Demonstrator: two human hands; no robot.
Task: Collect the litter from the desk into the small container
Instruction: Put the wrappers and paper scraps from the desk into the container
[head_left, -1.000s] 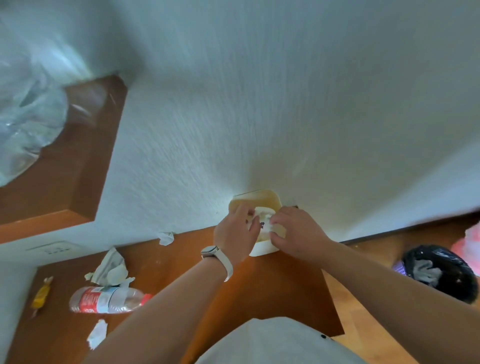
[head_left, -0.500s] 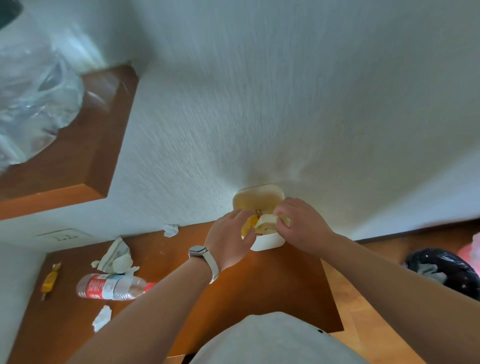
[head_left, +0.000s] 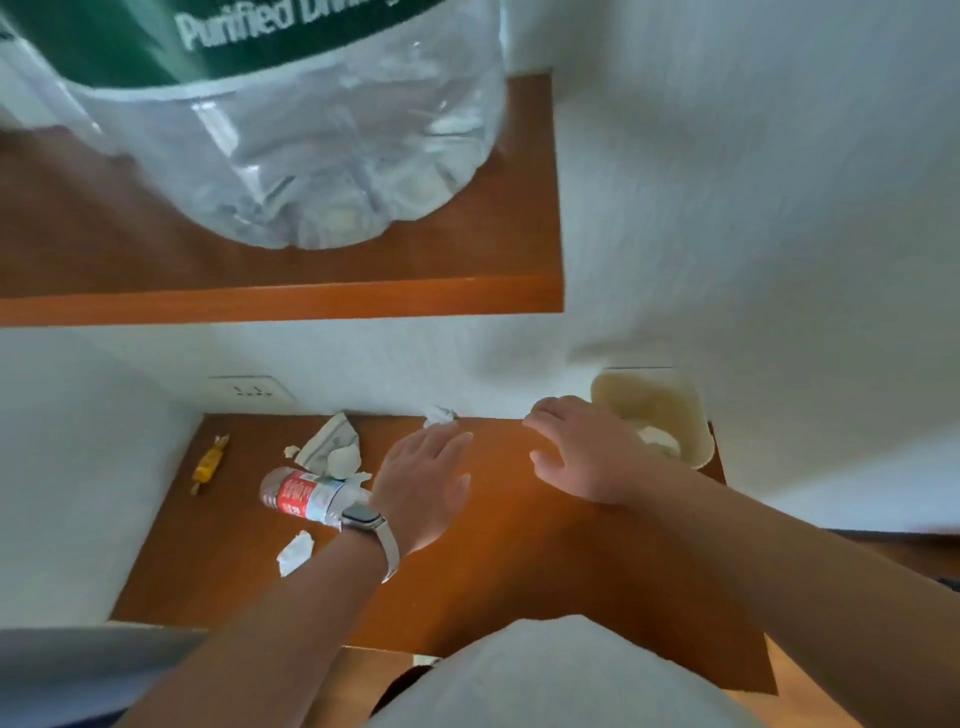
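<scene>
A small cream container (head_left: 696, 415) with its lid up stands at the desk's back right corner against the wall, with white paper inside. My right hand (head_left: 576, 452) hovers just left of it, fingers spread, holding nothing. My left hand (head_left: 426, 483), with a watch on the wrist, is over the middle of the desk, open and empty. Litter lies to the left: a crushed plastic bottle (head_left: 306, 496) with a red label, crumpled tissues (head_left: 332, 447), a paper scrap (head_left: 295, 553), a small paper ball (head_left: 439, 414) by the wall, and a yellow candy wrapper (head_left: 208, 462).
The wooden desk (head_left: 545, 582) meets white walls at the back and left. A wooden shelf (head_left: 291, 296) overhangs it, carrying a large clear water jug (head_left: 311, 130). A wall socket (head_left: 249, 391) sits above the desk's back left.
Both hands have come away from the container and moved left, now empty; the paper they held lies inside it. The view has swung left and down, showing the shelf and jug.
</scene>
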